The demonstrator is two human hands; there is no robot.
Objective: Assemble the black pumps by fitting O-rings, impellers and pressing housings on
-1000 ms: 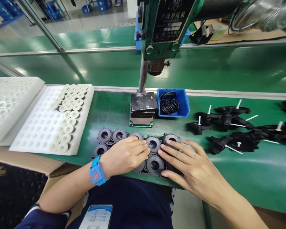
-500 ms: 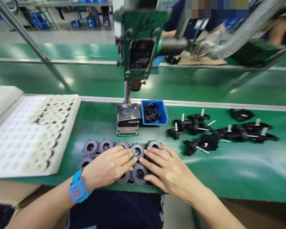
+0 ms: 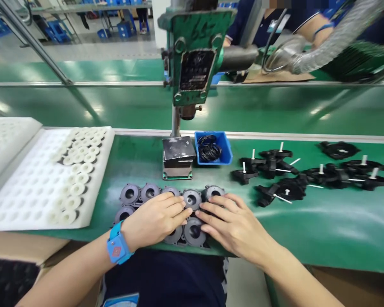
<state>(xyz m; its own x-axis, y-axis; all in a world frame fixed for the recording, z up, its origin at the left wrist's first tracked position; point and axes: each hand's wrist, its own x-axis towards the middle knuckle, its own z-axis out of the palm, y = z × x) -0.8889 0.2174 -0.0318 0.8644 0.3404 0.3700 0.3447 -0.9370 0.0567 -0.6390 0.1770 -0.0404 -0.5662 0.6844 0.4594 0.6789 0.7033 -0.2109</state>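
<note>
Several dark grey round housings (image 3: 129, 194), each with a dark hole in its middle, sit close together in rows at the bench's near edge. My left hand (image 3: 158, 217), with a blue wrist strap (image 3: 118, 244), lies over the group, fingers stretched to the right. My right hand (image 3: 233, 219) comes from the other side with its fingers spread across the right-hand housings. Between the two sets of fingertips shows one housing with a paler centre (image 3: 191, 199); both hands touch at or beside its rim. Some housings are partly hidden under my hands.
A green press (image 3: 195, 59) stands behind the housings, above a metal block (image 3: 178, 149). Beside it, a blue bin (image 3: 225, 149) holds black rings. Black parts with white pins (image 3: 288, 189) lie to the right. A white foam tray (image 3: 97, 183) holds pale rings. Another person works opposite.
The whole view has shifted, so the bench and hands appear slightly further right. My hands keep nearly the same place on the housings.
</note>
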